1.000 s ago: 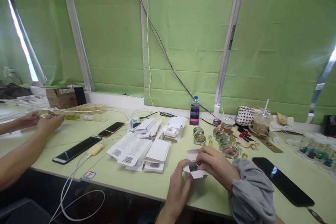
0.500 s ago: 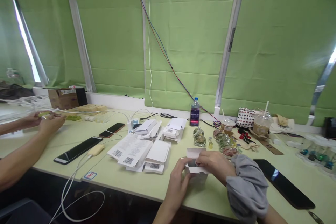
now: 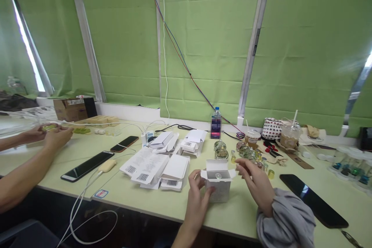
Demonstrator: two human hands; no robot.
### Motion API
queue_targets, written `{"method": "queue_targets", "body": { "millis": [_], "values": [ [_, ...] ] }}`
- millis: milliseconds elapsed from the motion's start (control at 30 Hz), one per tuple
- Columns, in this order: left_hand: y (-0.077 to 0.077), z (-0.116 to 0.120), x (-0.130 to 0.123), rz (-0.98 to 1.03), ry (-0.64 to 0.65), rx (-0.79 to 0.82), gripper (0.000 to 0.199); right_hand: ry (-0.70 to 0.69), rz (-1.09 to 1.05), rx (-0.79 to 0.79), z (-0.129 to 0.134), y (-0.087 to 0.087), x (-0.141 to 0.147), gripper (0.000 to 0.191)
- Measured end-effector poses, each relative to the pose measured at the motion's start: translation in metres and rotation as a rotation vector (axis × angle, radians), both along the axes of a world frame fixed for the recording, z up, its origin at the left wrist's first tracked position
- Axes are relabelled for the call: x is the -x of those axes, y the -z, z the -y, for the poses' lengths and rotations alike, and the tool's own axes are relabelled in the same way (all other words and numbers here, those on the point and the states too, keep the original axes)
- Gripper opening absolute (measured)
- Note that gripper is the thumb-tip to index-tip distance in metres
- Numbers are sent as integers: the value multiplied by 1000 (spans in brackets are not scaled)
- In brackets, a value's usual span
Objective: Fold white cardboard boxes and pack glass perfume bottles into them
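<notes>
A small white carton (image 3: 217, 192) stands upright near the table's front edge, its top flaps spread. Inside it, the round pale top of an object (image 3: 218, 176) shows; the rest is hidden by the walls. My left hand (image 3: 197, 193) grips the carton's left side, thumb on the front. Just beyond the right flap is my right hand (image 3: 255, 182), fingers loosely bent and apart, nothing visible in them. Behind the carton are round glass jars (image 3: 221, 154) with dried-looking contents, and small yellow vials (image 3: 271, 174) lie beside my right hand.
Flattened white cartons (image 3: 151, 168) are piled left of my hands. A dark phone (image 3: 314, 201) lies to the right, near clear tubes (image 3: 351, 166). A bottle (image 3: 216, 124) and iced drinks (image 3: 290, 135) stand behind. At far left, a co-worker's hands (image 3: 56, 135) hold a small greenish item.
My right hand has come out of the carton and moved right, past its flap. The carton's front and open top now show more fully, still in my left hand.
</notes>
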State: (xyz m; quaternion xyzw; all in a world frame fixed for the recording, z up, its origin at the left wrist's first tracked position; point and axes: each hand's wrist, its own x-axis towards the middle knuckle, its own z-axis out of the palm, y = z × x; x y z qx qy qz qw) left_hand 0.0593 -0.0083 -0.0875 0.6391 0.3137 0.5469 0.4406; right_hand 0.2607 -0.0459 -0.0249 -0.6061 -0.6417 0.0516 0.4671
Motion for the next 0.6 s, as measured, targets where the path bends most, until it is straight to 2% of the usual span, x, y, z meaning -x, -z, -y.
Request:
{"method": "queue_targets", "body": {
  "millis": [133,267,433,600],
  "values": [
    [1,3,-2,57,-34,39,49,-184,-173,56,-3,6,8,26],
    [3,2,-1,-8,2,-28,34,-195,-152,41,-4,2,14,22],
    [3,5,-1,74,-23,34,51,-228,-179,59,-3,3,12,26],
    [2,6,-3,83,-29,41,45,-356,-214,80,-1,-1,8,36]
  ]
}}
